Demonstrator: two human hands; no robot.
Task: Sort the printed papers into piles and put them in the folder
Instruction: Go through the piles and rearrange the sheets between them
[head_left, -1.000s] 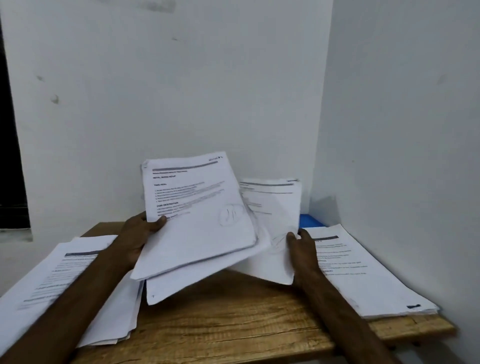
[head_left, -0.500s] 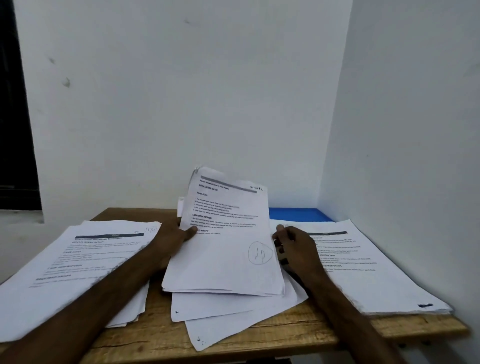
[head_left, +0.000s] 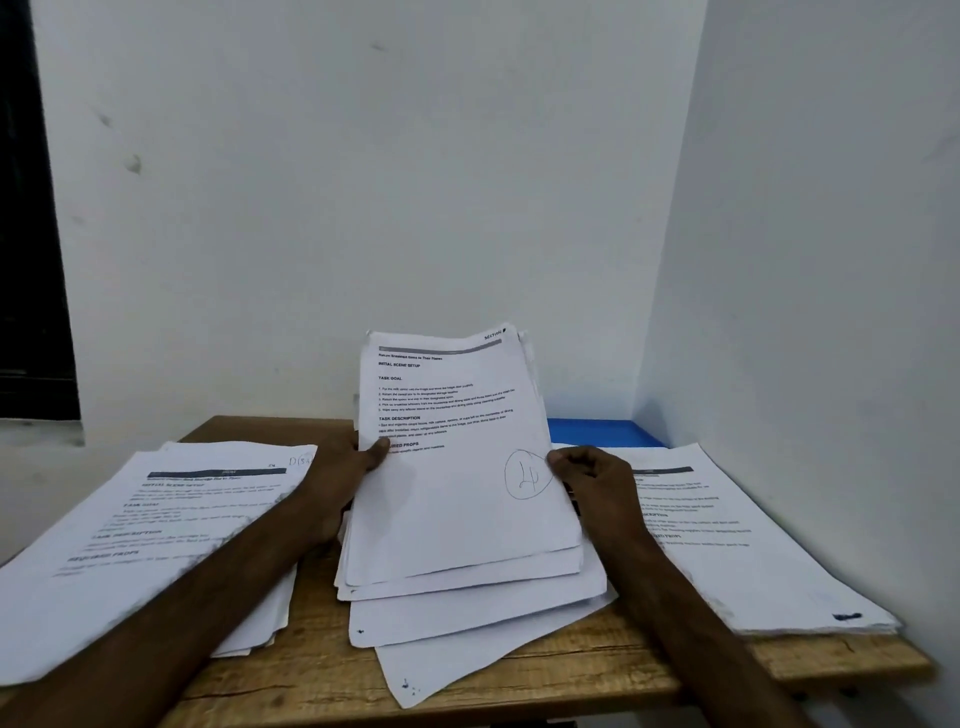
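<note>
**Both hands on the middle stack, 3 paper piles, 1 folder**

Left hand: grips the left edge of the middle stack, thumb on top of the printed face, fingers hidden behind the sheets.

Right hand: fingers curled round the stack's right edge, thumb on top just beside a pen-drawn circle with a scribble in it.

2 hands, both holding the same stack.

The stack's far end is tilted up off the table and its near end is down on the wood. The top sheet reads "TASK GOAL" and "TASK DESCRIPTION". Under the top bundle the sheets fan out at the near end in about 4 offset layers. The lowest is skewed, its corner near the front edge of the table. I can't tell the exact sheet count.

There are 3 paper piles in total:
- The middle stack, held.
- The left pile lies flat with print up, partly under the left forearm, and overhangs the table's left side.
- The right pile lies flat with print up near the right wall, with a dark mark at its near corner.

1 folder: blue, at the back right of the table in the wall corner. It sits behind the middle stack and the right pile, and only a strip of it shows. No papers are visible on it.

1 wooden table, set against white walls.
</note>
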